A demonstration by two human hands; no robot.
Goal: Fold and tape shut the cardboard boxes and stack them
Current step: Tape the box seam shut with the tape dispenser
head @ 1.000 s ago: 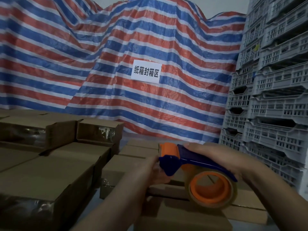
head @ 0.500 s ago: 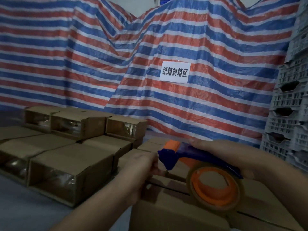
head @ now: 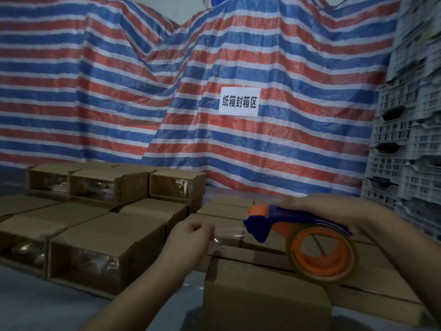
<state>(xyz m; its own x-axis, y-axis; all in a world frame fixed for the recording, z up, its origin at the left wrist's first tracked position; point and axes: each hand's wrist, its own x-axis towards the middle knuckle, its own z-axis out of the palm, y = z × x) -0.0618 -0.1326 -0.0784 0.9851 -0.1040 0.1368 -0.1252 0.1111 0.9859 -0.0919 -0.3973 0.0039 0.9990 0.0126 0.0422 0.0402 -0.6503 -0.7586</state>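
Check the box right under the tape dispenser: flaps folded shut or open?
Folded shut: the box top lies flat under the tape dispenser; a tape strip runs to the left hand.

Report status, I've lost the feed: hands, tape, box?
Left hand pinching the tape end, pulled out. Right hand gripping the tape dispenser. Both over the near box, top seam not visibly taped. Nothing in the way.
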